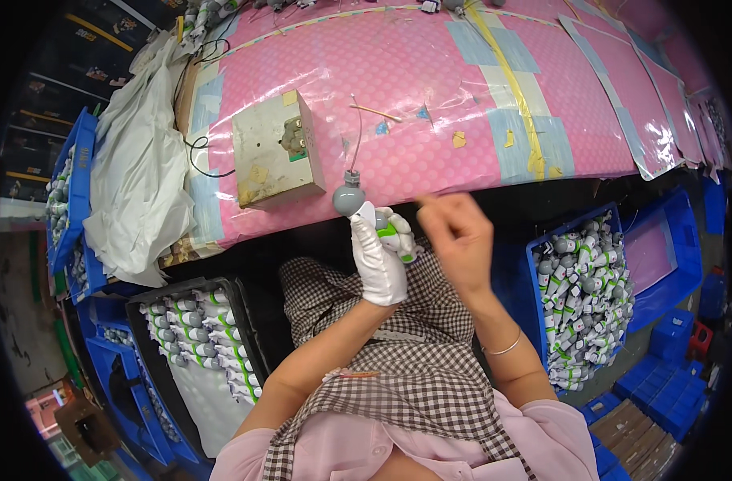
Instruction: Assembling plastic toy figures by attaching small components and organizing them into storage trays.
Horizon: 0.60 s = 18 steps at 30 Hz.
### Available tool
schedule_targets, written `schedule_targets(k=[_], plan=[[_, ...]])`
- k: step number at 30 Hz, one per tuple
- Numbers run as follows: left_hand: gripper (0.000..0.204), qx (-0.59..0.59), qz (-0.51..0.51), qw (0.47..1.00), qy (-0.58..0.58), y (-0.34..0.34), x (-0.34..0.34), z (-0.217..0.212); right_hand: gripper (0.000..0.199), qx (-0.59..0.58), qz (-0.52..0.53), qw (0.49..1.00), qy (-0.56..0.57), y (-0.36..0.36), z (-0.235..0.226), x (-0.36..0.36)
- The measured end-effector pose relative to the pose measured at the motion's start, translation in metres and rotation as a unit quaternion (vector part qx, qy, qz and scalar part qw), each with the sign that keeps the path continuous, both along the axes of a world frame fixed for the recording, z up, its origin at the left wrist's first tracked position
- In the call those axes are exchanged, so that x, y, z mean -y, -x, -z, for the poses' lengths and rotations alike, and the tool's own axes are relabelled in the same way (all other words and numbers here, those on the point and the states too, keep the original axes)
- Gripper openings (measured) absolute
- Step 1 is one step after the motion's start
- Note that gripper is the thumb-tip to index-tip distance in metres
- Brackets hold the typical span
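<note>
In its white glove, my left hand is closed round a small toy figure just off the table's near edge. The toy has a round grey head and a white body with bright green trim. A thin stem rises from a small piece on top of its head. My bare right hand is curled to the right of the toy and apart from it. Its fingertips are pressed together and slightly blurred; anything between them is too small to make out.
A grey metal box with a cable stands on the pink-covered table, near a cotton swab. A black tray of toys in rows sits left of my lap; a blue crate heaped with toys is at right.
</note>
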<state>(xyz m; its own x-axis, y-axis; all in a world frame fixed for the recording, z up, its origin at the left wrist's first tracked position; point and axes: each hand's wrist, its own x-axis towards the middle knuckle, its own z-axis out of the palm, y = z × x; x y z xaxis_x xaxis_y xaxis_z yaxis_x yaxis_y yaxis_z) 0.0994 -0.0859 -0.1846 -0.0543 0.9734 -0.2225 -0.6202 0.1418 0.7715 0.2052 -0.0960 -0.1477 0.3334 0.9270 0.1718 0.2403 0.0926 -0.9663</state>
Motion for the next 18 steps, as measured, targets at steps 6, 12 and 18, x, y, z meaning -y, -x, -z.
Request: schedule_targets(k=[6,12,18], plan=[[0.038,-0.095,0.163,0.982,0.028,0.023,0.003,-0.043,0.023,0.294,0.086,0.946,-0.109,-0.063,-0.022,-0.086],[0.048,0.07,0.268,0.953,0.12,0.056,-0.008,-0.063,0.022,0.412,0.044,0.889,-0.193,-0.06,-0.036,-0.097],[0.054,-0.09,0.201,0.97,0.102,0.065,-0.003,-0.066,0.035,-0.38,-0.163,0.907,0.082,-0.008,-0.066,-0.068]])
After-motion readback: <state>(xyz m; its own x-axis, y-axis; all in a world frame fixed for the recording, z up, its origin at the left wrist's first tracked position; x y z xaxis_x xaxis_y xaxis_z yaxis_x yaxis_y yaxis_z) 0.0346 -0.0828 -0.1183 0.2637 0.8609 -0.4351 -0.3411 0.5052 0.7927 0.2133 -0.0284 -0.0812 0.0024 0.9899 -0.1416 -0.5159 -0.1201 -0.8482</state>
